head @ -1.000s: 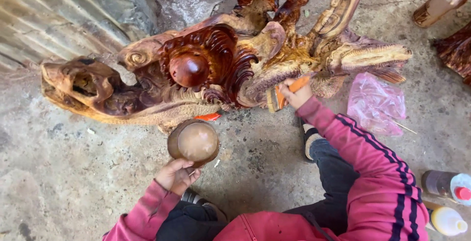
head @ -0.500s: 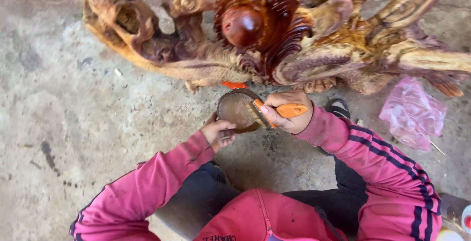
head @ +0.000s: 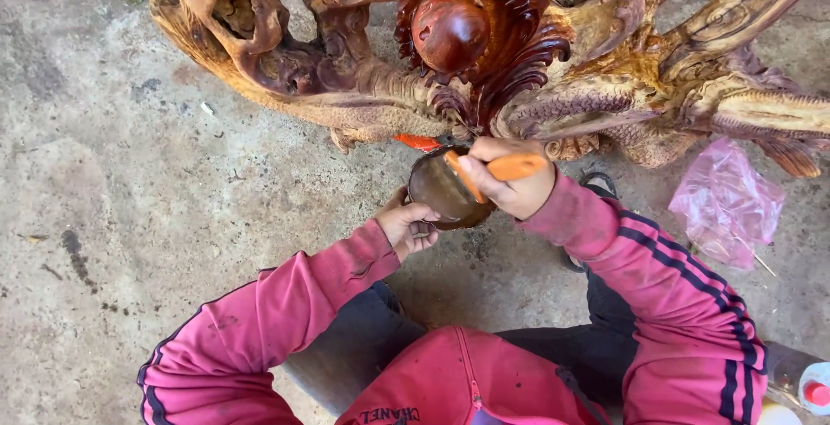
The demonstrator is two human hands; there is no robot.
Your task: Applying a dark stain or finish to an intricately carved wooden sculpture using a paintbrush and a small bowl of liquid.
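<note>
Orange-handled brush (head: 497, 168) sits clenched in the right hand (head: 510, 181), its head dipped into the round brown bowl (head: 443, 190). The left hand (head: 408, 226) curls its fingers around the bowl's near edge, holding it just below the glossy carved wooden root sculpture (head: 484, 53) on the concrete floor (head: 112, 217). A pink plastic bag (head: 724, 204) lies to the right.

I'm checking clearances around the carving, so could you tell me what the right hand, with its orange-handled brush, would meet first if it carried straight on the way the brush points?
Probably the brown bowl: the right hand aims the brush down-left into it.
</note>
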